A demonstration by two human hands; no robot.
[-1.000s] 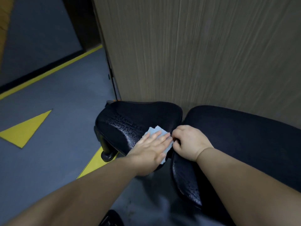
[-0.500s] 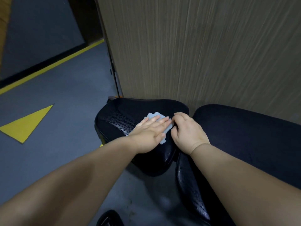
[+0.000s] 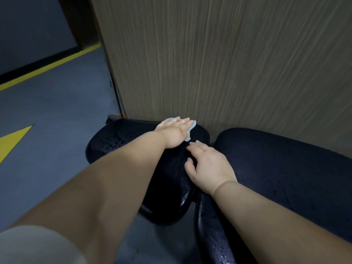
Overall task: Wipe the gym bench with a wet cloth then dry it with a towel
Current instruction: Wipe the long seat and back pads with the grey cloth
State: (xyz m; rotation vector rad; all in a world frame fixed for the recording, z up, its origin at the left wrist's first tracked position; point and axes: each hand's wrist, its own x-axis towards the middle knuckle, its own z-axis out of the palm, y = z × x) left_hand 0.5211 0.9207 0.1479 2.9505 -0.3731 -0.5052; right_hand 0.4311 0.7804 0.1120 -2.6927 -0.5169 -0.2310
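A grey floor point(image 3: 57, 119) with a yellow stripe point(image 3: 47, 66) and a yellow triangle point(image 3: 11, 141) lies far left of the hands. A pale sleeve point(image 3: 34, 244) covers the upper left arm at the bottom corner. The left hand point(image 3: 174, 133) lies flat, palm down, fingers straight and close together, pressing a light blue cloth point(image 3: 192, 126) onto the far end of the small black pad point(image 3: 118, 141). Only the cloth's edges show, peeking out past the fingertips and along the hand's right side; it sits under the palm, close to the wood-grain panel point(image 3: 228, 63) just beyond. The pad's surface to the left of that hand looks wet and beaded. Just right of and nearer than the left hand, the right hand point(image 3: 207, 166) rests on the same pad's right edge, fingers loosely spread and slightly curled, holding nothing, its fingertips near the cloth's lower corner but apart from it. To its right runs the long black pad point(image 3: 285, 168) of the bench, glistening with droplets.
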